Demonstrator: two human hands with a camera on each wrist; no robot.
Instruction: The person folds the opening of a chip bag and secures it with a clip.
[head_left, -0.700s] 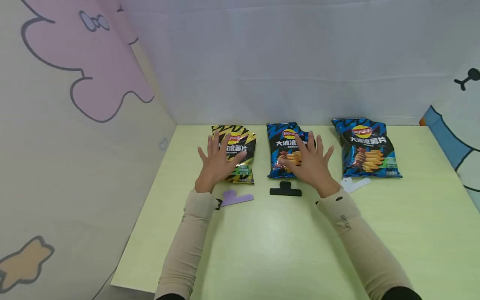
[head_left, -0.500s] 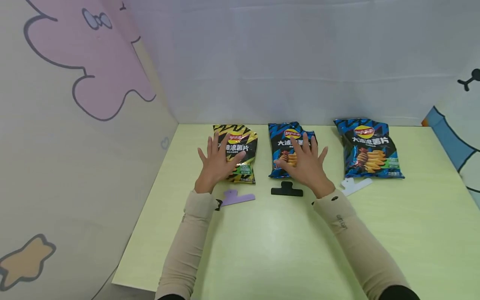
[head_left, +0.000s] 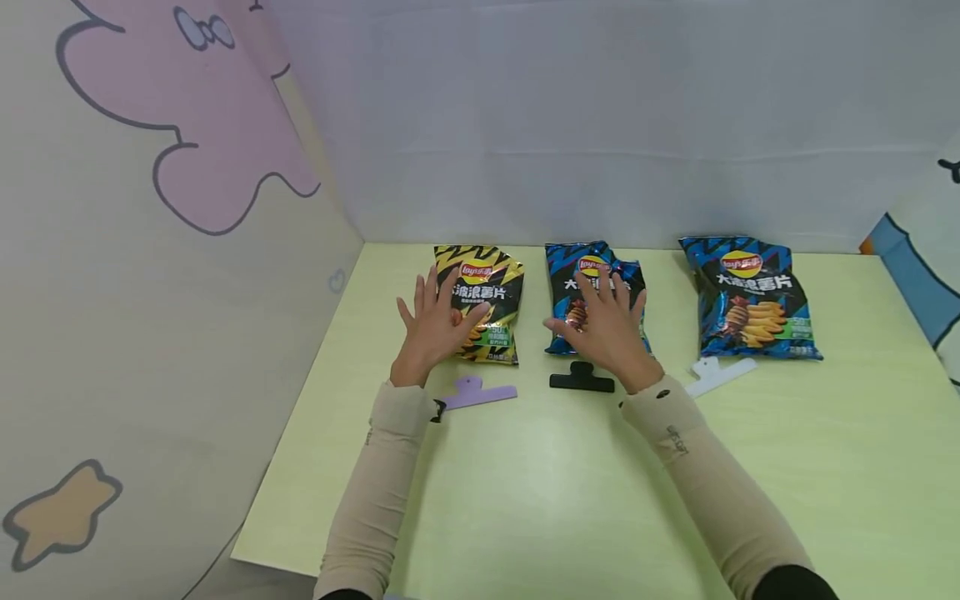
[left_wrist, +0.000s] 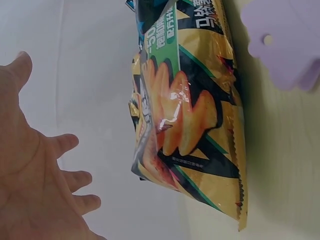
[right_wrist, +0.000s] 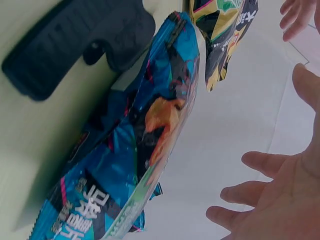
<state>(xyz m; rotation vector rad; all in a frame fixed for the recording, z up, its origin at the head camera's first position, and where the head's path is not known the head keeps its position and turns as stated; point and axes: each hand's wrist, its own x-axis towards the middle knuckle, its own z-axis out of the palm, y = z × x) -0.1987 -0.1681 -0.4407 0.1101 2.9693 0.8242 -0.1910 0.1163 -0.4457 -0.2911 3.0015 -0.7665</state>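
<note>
My left hand (head_left: pixel 433 333), fingers spread and holding nothing, hovers over the left part of a yellow-and-black chip bag (head_left: pixel 495 312). In the left wrist view a gap shows between the palm (left_wrist: pixel 30 175) and that bag (left_wrist: pixel 190 115). Over the middle blue chip bag (head_left: pixel 564 283) is my right hand (head_left: pixel 611 333), also spread and holding nothing; the right wrist view shows it apart from the bag (right_wrist: pixel 150 135). A purple bag clip (head_left: pixel 480 393) lies below the yellow bag. Below the middle bag lies a black bag clip (head_left: pixel 582 377).
A second blue chip bag (head_left: pixel 753 304) lies at the right, with a white bag clip (head_left: pixel 720 375) below it. The bags lie along the back of a pale green table (head_left: pixel 540 500), against a white cloth backdrop (head_left: pixel 600 125). A wall with cartoon drawings stands at left.
The right hand has shifted slightly left over the middle blue bag. The left hand stays nearly where it was. The whole scene has slid a little to the right in the head view.
</note>
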